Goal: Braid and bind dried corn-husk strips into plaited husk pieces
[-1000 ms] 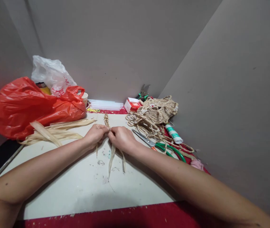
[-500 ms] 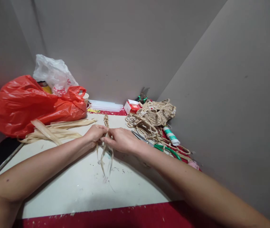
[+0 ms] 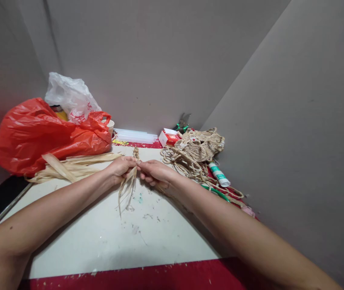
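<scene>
Over the white board (image 3: pixel 105 237), my left hand (image 3: pixel 122 168) pinches a short braid of dried husk strips (image 3: pixel 136 152) near its lower end. My right hand (image 3: pixel 155 172) closes on the same spot from the other side, fingers curled under and thumb meeting my left fingertips. The braided part points away from me beyond the fingers. Loose pale strip ends (image 3: pixel 126 191) hang down toward me below my left hand. Exactly which strand each hand grips is hidden by the fingers.
Flat dried husks (image 3: pixel 78 164) lie left, before a red plastic bag (image 3: pixel 41 133). Coiled braided cord (image 3: pixel 200 145), a wrapped roll (image 3: pixel 219 174) and green-handled scissors (image 3: pixel 217 192) lie right. Clear sticks (image 3: pixel 135 136) and a red-white box (image 3: pixel 168 137) stand behind. Grey walls (image 3: pixel 172 60) enclose the table.
My right hand has turned and curled its fingers under, with its thumb drawn up to the braid. The hanging strip ends have swung left and gathered together.
</scene>
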Demonstrator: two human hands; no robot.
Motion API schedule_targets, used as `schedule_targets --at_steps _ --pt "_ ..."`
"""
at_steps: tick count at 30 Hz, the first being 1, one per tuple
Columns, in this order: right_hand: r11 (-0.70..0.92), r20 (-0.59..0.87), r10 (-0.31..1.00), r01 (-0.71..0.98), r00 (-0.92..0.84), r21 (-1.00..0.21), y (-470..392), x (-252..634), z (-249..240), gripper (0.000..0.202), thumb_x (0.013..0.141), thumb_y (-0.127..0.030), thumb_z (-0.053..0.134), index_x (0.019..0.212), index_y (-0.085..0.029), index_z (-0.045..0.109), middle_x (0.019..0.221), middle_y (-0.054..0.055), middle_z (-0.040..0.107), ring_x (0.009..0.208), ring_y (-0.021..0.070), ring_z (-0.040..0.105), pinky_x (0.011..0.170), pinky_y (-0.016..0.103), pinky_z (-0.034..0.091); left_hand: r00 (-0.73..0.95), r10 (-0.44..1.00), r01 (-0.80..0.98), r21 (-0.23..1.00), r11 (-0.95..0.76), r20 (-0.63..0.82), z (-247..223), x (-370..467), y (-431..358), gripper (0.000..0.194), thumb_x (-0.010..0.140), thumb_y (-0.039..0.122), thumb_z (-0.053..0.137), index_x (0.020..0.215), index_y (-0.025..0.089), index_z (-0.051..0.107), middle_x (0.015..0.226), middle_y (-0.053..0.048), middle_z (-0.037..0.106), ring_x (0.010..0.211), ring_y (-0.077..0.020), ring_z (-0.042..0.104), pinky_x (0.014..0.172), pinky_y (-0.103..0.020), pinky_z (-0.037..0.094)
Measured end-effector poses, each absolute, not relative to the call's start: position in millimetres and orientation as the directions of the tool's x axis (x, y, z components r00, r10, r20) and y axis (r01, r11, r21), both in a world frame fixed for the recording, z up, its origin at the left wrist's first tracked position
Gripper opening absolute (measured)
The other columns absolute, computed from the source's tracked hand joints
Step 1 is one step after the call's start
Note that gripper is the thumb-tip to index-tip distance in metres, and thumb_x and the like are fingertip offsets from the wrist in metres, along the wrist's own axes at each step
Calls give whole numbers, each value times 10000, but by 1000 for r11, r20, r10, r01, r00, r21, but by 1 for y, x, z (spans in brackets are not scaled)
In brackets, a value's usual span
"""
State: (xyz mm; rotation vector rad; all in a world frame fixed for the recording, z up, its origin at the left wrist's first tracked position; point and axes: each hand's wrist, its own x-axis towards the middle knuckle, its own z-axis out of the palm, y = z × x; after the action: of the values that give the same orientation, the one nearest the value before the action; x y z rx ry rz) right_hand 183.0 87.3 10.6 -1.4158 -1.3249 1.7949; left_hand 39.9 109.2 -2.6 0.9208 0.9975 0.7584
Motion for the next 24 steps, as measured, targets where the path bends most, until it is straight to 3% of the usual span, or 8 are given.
schedule_targets --at_steps 3,6,12,17,24 --pt "-453 -501 786 214 -361 -865 89 185 14 329 855 -439 519 673 -170 465 426 -97 262 328 21 143 330 167 78 345 867 -104 903 416 -360 -3 39 110 144 655 42 584 749 139 533 468 18 570 295 -24 317 323 -156 125" --pt "-478 -555 746 283 -368 -831 92 190 16 379 840 -477 525 632 -170 443 414 -97 250 325 21 134 323 168 58 376 851 -20 915 402 -366 -3 37 111 94 661 103 624 722 120 555 517 -15 612 314 -20 342 327 -154 141" --pt "-539 -503 648 122 -572 -833 98 198 4 310 883 -363 485 653 -172 405 458 -108 226 345 23 103 311 130 78 407 852 55 940 338 -330 0 32 114 112 640 101 653 678 127 551 484 15 579 310 5 221 333 -157 93" --pt "-567 -457 645 17 -612 -824 101 203 -5 297 901 -268 431 628 -170 367 459 -100 244 342 23 122 305 113 102 415 855 26 944 330 -310 -3 29 120 151 623 149 717 666 126 574 358 95 334 324 -3 197 349 -153 92" --pt "-547 -497 731 34 -467 -836 94 197 -1 277 874 -184 410 598 -164 394 419 -94 253 321 25 134 300 130 91 528 789 85 945 317 -313 3 22 123 109 609 97 698 704 102 645 446 42 451 364 -3 271 365 -149 158"
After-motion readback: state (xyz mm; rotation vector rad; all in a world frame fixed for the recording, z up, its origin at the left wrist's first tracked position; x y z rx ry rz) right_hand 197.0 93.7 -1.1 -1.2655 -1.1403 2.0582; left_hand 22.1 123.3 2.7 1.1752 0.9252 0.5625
